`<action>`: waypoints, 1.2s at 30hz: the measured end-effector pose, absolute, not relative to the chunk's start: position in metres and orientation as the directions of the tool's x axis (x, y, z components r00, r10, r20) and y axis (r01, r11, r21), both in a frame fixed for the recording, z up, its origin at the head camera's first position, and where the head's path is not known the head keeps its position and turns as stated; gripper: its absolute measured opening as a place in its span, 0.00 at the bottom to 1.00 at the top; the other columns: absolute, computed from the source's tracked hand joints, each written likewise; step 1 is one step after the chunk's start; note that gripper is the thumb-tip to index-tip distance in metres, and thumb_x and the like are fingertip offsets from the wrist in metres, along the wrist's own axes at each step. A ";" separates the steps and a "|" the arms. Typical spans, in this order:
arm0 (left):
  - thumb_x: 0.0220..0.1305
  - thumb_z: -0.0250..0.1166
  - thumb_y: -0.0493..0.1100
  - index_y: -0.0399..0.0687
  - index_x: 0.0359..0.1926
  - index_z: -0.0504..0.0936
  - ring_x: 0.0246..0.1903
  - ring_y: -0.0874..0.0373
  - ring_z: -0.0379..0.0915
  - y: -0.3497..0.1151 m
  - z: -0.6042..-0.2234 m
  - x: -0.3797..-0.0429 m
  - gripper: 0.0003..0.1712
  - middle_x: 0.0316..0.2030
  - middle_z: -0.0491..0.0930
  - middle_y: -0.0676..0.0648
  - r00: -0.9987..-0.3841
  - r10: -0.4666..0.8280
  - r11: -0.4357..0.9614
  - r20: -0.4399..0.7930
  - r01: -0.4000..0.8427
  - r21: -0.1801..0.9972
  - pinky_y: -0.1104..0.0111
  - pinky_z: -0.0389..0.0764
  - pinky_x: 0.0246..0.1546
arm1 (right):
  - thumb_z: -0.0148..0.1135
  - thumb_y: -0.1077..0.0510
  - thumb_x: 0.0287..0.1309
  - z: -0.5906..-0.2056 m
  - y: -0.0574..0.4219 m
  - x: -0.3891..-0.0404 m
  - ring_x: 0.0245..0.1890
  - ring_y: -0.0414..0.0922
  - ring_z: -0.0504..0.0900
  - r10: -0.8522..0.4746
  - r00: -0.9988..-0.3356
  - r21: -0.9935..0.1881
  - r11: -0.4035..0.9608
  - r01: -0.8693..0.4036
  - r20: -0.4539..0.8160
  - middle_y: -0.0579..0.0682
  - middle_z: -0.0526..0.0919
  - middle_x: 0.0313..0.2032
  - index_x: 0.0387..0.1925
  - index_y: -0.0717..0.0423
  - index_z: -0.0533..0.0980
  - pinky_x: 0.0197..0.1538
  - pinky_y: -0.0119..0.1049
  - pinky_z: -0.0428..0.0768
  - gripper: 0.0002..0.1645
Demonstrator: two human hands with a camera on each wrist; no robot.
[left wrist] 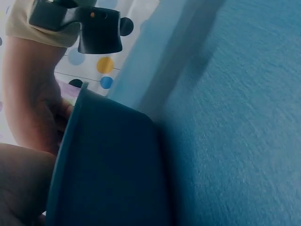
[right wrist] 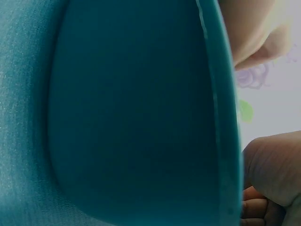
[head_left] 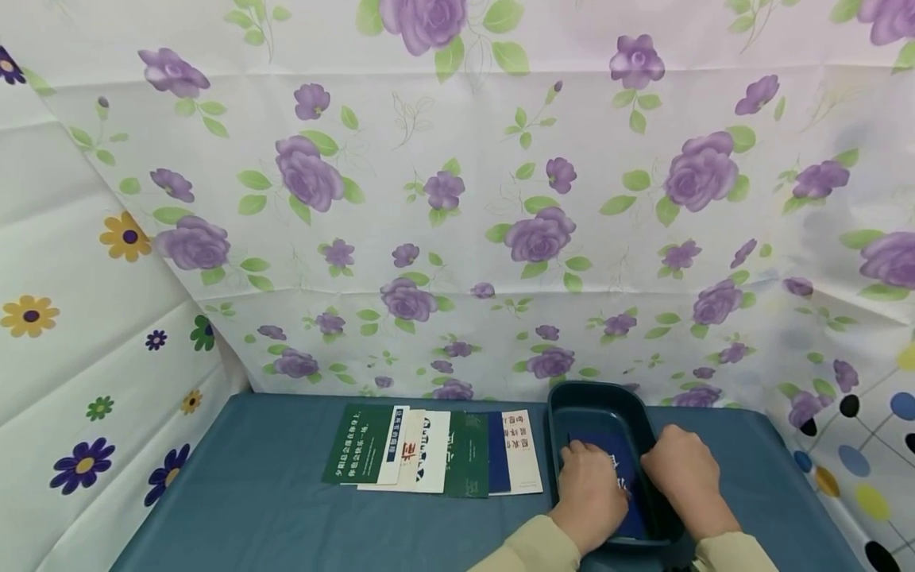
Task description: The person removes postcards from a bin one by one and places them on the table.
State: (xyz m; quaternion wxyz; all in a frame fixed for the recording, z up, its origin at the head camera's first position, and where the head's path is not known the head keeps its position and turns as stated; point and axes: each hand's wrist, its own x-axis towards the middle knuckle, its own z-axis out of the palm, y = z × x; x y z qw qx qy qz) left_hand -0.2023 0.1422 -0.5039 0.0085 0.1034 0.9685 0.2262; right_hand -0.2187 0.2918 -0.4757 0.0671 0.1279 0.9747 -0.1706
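Note:
A dark teal tray (head_left: 639, 405) stands on the table with a dark blue card (head_left: 635, 520) bearing white characters lying inside. Over the card, my left hand (head_left: 592, 494) reaches into the tray, its fingers bent at the card's far left edge and its thumb by the right edge. My right hand (head_left: 682, 473) has curled fingers at the tray's right rim; their tips are hidden. In the right wrist view, the tray's outer wall (right wrist: 136, 113) fills the middle, with the right hand (right wrist: 277, 169) beyond the rim. The left wrist view shows the tray wall (left wrist: 113, 160) beside the left hand (left wrist: 23, 183).
To the tray's left, several overlapping printed cards lie in a row, among them a green card (head_left: 360, 449), another green card (head_left: 468, 461) and a cream card (head_left: 523, 457). A blue cloth (head_left: 286, 524) covers the table. Flowered sheets (head_left: 457, 159) rise behind it and at both sides.

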 end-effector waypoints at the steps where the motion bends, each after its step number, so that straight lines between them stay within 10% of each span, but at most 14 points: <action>1: 0.42 0.73 0.61 0.30 0.52 0.72 0.40 0.53 0.66 0.144 -0.505 -0.203 0.46 0.41 0.69 0.40 -0.981 0.195 0.884 0.022 0.185 0.430 0.69 0.75 0.33 | 0.55 0.57 0.50 -0.476 0.292 -0.219 0.19 0.49 0.71 0.226 -0.959 -0.315 0.910 0.271 -0.172 0.53 0.72 0.20 0.20 0.57 0.71 0.21 0.43 0.67 0.08; 11: 0.29 0.68 0.78 0.33 0.62 0.65 0.53 0.44 0.64 0.156 -0.518 -0.203 0.67 0.54 0.64 0.35 -0.986 0.140 0.970 -0.094 0.117 0.213 0.66 0.74 0.42 | 0.55 0.58 0.50 -0.473 0.288 -0.217 0.19 0.48 0.71 0.223 -0.961 -0.326 0.907 0.266 -0.163 0.53 0.72 0.19 0.21 0.58 0.71 0.20 0.42 0.67 0.08; 36: 0.38 0.74 0.57 0.32 0.55 0.71 0.47 0.47 0.66 0.162 -0.519 -0.204 0.47 0.45 0.67 0.37 -0.991 0.132 0.987 -0.025 0.129 0.094 0.66 0.75 0.38 | 0.57 0.56 0.52 -0.477 0.291 -0.220 0.19 0.49 0.72 0.226 -0.961 -0.315 0.911 0.266 -0.159 0.53 0.72 0.20 0.25 0.60 0.72 0.21 0.43 0.68 0.10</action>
